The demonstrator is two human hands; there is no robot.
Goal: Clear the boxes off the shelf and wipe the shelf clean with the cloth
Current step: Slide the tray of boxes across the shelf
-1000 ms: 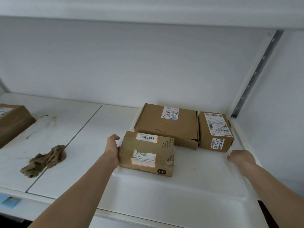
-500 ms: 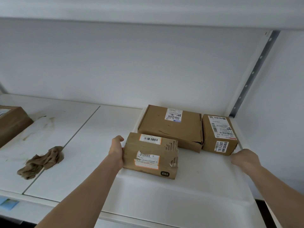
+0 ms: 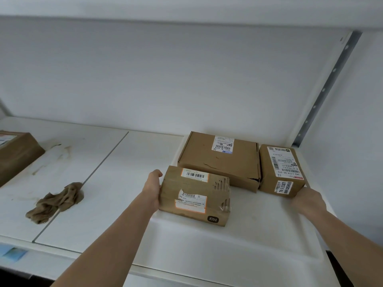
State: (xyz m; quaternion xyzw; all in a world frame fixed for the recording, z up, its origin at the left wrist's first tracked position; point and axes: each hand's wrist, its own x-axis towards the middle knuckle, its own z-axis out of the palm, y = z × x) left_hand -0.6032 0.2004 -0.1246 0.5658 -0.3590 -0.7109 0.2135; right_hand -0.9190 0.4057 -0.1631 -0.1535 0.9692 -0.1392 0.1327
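The left hand (image 3: 152,191) grips the left end of the front box (image 3: 195,193), as it did a second ago. The right hand (image 3: 306,198) has advanced from the shelf (image 3: 145,158) edge and now touches the small box (image 3: 279,168) at its front corner; its grasp cannot be determined. No box is lifted yet. The cloth (image 3: 57,201) lies untouched, well left.

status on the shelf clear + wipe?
Done: one box sits on the left section. In hand: left hand holds the front box; right hand touches the small box. Left: flat box, then wiping; cloth lies untouched.
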